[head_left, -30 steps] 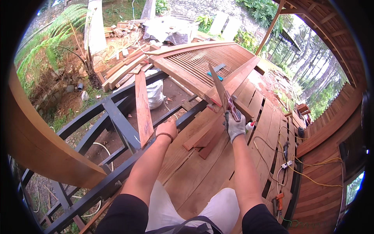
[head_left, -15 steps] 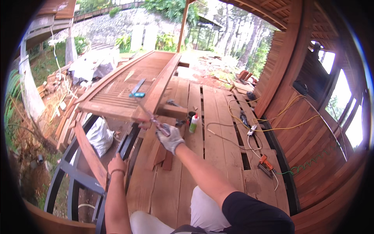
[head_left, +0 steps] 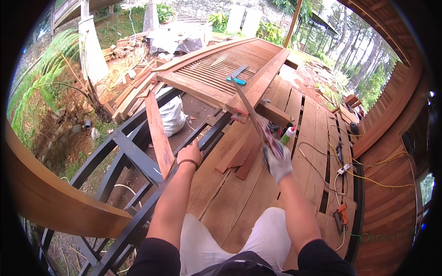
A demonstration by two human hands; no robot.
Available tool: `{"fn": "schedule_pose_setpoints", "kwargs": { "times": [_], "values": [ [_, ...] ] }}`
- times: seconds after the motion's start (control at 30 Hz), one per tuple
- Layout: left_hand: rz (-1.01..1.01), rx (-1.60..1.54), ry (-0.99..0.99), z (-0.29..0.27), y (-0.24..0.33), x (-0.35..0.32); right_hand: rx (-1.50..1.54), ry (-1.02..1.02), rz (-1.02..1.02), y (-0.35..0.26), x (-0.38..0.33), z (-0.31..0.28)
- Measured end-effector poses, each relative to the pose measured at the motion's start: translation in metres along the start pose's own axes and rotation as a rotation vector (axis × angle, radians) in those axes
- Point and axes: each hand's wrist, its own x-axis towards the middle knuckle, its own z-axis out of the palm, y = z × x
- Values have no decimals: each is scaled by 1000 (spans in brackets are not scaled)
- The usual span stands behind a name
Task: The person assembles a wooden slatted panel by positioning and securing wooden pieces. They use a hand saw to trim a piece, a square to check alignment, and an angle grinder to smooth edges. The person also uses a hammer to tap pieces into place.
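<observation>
My right hand (head_left: 278, 161), in a grey work glove, is closed round the handle of a handsaw (head_left: 256, 117). The blade slants up and left, its tip overlapping the edge of a slatted wooden panel (head_left: 209, 92) in the picture. My bare left hand (head_left: 190, 152), with a beaded bracelet at the wrist, grips a black metal beam (head_left: 216, 131). On the panel lies a try square (head_left: 236, 80) with a turquoise stock. Beside the saw hand, several wood offcuts (head_left: 241, 154) rest on the planks, and a white-and-green bottle (head_left: 287, 135) with a red cap is partly behind the glove.
Black metal framing (head_left: 138, 156) with open gaps runs along my left, a wooden plank (head_left: 159, 133) leaning across it. A curved timber (head_left: 69, 193) juts in at the left. On the right, cables (head_left: 331, 138) and an orange nail gun (head_left: 341, 214) lie on the planks.
My view has swung left and down. The saw has come back toward me and stands more steeply, with my right hand still round its handle. My left hand keeps its place on the beam.
</observation>
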Motion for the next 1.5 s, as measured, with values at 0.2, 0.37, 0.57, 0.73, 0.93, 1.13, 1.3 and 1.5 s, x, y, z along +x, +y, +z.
{"fn": "schedule_pose_setpoints", "kwargs": {
  "times": [0.2, 0.37, 0.57, 0.73, 0.93, 1.13, 1.3, 1.5],
  "values": [
    [2, -47, -18, 14, 17, -4, 198, 34, 164, 46, -83, -43],
    [29, -24, 11, 11, 18, 5, 80, 61, -40, 25, 37, 11],
    [40, 32, 56, 15, 6, 8, 199, 28, 273, 13, -134, -64],
    [-5, -48, -33, 10, 16, 4, -21, 96, -148, 30, 16, 9],
    [-45, -19, -13, 5, -4, -6, 217, -7, 180, 17, -80, -19],
    [17, -11, -36, 6, 11, 6, 302, 23, 220, 18, -59, -23],
    [23, 29, 1, 4, 22, -2, 25, 92, -100, 7, 34, 15],
    [1, 7, -31, -2, 30, -5, 163, 51, 284, 25, -134, -54]
  ]
}}
